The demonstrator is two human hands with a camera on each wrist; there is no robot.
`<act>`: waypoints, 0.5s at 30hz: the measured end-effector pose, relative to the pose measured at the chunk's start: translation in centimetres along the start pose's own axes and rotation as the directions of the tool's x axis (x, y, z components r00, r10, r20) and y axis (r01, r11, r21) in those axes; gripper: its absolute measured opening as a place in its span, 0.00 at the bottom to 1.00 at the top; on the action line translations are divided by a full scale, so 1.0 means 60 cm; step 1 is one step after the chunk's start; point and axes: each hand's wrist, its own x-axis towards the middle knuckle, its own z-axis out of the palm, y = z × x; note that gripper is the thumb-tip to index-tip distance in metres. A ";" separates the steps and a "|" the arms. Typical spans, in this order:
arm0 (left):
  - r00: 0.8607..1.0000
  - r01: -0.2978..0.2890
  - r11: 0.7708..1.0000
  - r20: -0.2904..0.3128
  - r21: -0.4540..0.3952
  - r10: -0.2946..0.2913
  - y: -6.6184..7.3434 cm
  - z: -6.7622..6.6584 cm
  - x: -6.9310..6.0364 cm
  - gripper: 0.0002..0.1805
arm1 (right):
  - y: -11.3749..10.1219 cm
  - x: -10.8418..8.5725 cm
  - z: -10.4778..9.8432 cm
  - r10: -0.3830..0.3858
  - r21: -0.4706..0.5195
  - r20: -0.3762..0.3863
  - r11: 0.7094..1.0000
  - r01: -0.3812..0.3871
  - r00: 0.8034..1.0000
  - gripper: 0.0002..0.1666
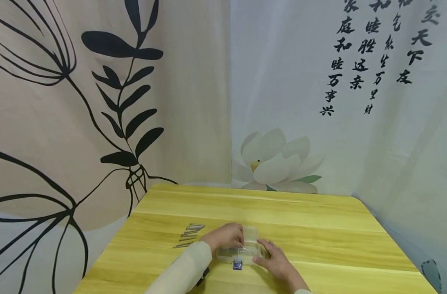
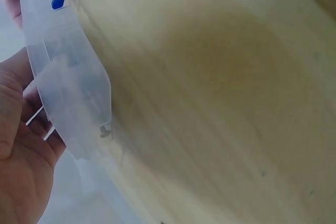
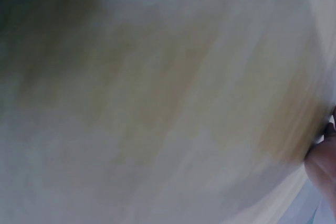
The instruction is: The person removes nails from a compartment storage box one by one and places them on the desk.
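1. The clear plastic box [image 1: 225,256] lies on the wooden table [image 1: 319,232], between the two hands in the head view, and serves as landmark below.
2. The left hand [image 1: 226,236] leans over the far left part of the box, fingers curled downward. Whether its fingertips pinch anything cannot be told from the head view; the left wrist view shows fingers behind the translucent wall, but does not settle it.
3. The right hand [image 1: 276,261] grasps the right end of the box, thumb at the near side and fingers toward the far side.
4. A clear lid-like panel [image 1: 251,233] stretches beyond the box, away from the person.
5. A blue latch [image 1: 237,265] sits at the near side of the box; the left wrist view shows it more closely, as a bar standing out from the plastic.
6. Only the left wrist view reveals a small metal end [image 2: 105,130] at one end of the box.
7. Only the head view shows the row of thin metal nails [image 1: 188,234], left of the box and apart from it, and the printed backdrop [image 1: 194,102] beyond.
8. The right wrist view gives blurred wood and part of a hand at its edge.
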 end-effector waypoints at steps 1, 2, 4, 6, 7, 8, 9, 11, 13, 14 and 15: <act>1.000 -0.002 1.000 0.005 0.000 0.002 0.000 0.000 0.000 0.03 | 0.000 0.000 0.000 0.002 0.002 0.003 1.000 -0.002 1.000 0.39; 1.000 -0.001 1.000 0.011 -0.005 0.001 0.001 -0.001 0.000 0.03 | 0.000 0.000 0.001 0.002 0.002 0.005 1.000 -0.002 1.000 0.39; 1.000 0.000 1.000 0.019 -0.006 0.000 0.001 -0.002 0.000 0.03 | -0.001 -0.001 0.001 0.002 0.004 0.008 1.000 -0.002 1.000 0.39; 1.000 -0.001 1.000 0.024 -0.003 0.001 0.002 -0.003 -0.001 0.03 | -0.003 -0.003 0.002 0.000 0.003 0.007 1.000 0.000 1.000 0.39; 1.000 0.001 1.000 0.026 -0.005 -0.001 0.002 -0.004 -0.001 0.04 | -0.004 -0.004 0.002 -0.002 0.001 0.006 1.000 0.002 1.000 0.39; 1.000 0.001 1.000 0.024 -0.009 -0.001 0.002 -0.004 -0.002 0.04 | -0.005 -0.005 0.002 -0.006 -0.002 0.003 1.000 0.006 1.000 0.38; 1.000 0.000 1.000 0.020 -0.011 0.001 0.002 -0.005 -0.002 0.04 | -0.005 -0.006 0.003 -0.010 -0.005 -0.002 1.000 0.010 1.000 0.38; 1.000 -0.007 1.000 0.009 -0.021 0.008 0.002 -0.008 -0.003 0.04 | -0.006 -0.008 0.003 -0.017 -0.012 -0.012 1.000 0.017 1.000 0.38; 1.000 -0.012 0.999 -0.006 -0.040 0.012 0.001 -0.012 -0.005 0.05 | -0.005 -0.007 0.003 -0.023 -0.018 -0.024 1.000 0.022 0.999 0.38; 1.000 -0.017 0.999 -0.017 -0.049 0.016 0.000 -0.015 -0.006 0.05 | -0.005 -0.007 0.003 -0.026 -0.022 -0.031 0.999 0.025 0.999 0.38; 1.000 -0.017 0.998 -0.026 -0.059 0.016 -0.001 -0.018 -0.007 0.05 | -0.005 -0.006 0.004 -0.028 -0.026 -0.036 0.999 0.028 0.999 0.38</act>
